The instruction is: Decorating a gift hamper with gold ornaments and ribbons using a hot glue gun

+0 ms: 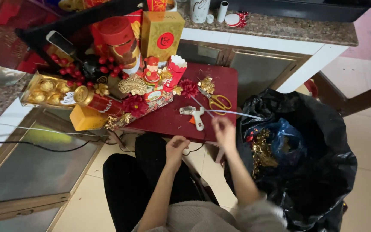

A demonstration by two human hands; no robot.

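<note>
My right hand [224,132] is raised at the near edge of the dark red board [224,81] and pinches a thin white strip [241,114] that runs right toward the black rubbish bag [323,141]. Lower down, my left hand [176,148] is curled over my lap in black trousers; what it holds is hidden, though a thin dark cord hangs beside it. A white glue gun [195,113] lies on the board just beyond my hands. Gold-handled scissors [217,101] lie behind it.
A red and gold gift arrangement [121,73] with boxes, tins, foil-wrapped sweets, berries and flowers fills the board's left side. A stone counter [280,26] with cups runs along the back. Grey panels [26,167] and a black cable lie on the tiled floor at left.
</note>
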